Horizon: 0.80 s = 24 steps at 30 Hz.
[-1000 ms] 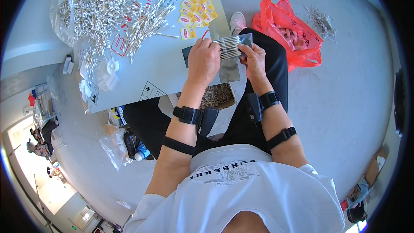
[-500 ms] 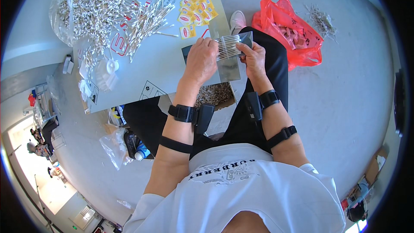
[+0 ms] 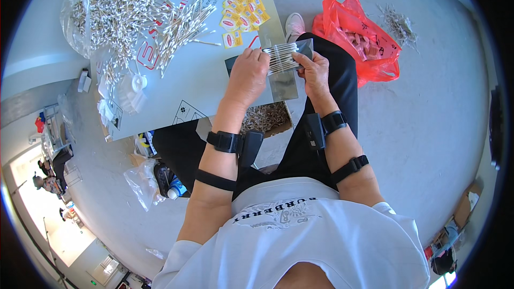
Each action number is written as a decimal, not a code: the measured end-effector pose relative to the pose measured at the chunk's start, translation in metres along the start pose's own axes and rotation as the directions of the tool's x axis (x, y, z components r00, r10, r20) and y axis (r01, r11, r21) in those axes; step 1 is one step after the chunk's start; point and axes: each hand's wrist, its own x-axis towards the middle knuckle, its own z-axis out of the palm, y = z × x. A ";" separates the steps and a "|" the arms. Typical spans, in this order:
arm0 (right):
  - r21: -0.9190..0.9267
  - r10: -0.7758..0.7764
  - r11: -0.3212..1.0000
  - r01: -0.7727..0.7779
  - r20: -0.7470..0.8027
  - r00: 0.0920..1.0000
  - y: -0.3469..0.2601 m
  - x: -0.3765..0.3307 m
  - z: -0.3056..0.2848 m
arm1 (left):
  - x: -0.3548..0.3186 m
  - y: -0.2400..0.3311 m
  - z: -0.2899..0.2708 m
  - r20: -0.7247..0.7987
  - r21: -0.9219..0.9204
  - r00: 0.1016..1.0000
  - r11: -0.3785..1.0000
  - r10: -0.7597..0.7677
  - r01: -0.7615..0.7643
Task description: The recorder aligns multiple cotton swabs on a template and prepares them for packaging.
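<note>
Between my hands a flat row of cotton swabs (image 3: 280, 58) lies side by side, over the table's right edge. My left hand (image 3: 249, 74) is closed at the row's left end, its fingertips hidden behind the knuckles. My right hand (image 3: 316, 72) pinches the right end, with the thumb on top of the swabs. Beneath the row is a dark flat plate (image 3: 305, 48), partly covered by the swabs and hands. A big heap of loose cotton swabs (image 3: 115, 13) is piled at the table's far left. Small yellow-and-white packets (image 3: 246, 13) lie just beyond my hands.
The metal-coloured table (image 3: 160, 112) carries white plastic pieces (image 3: 133, 91) on its left side. Under its edge, between my legs, stands a box of cotton swabs (image 3: 265, 118). A red plastic bag (image 3: 383, 69) holding pink pieces is on the floor at right, near scattered swabs (image 3: 399, 27).
My left hand has shifted slightly left, and a little more of the swab row shows beside it. My right hand is nearly still, keeping its pinch.
</note>
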 end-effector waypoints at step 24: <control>-0.215 -0.268 0.937 0.274 0.058 0.962 0.007 0.017 0.005 | 0.012 0.036 0.054 -0.287 -0.911 0.776 0.410 -0.561 -0.040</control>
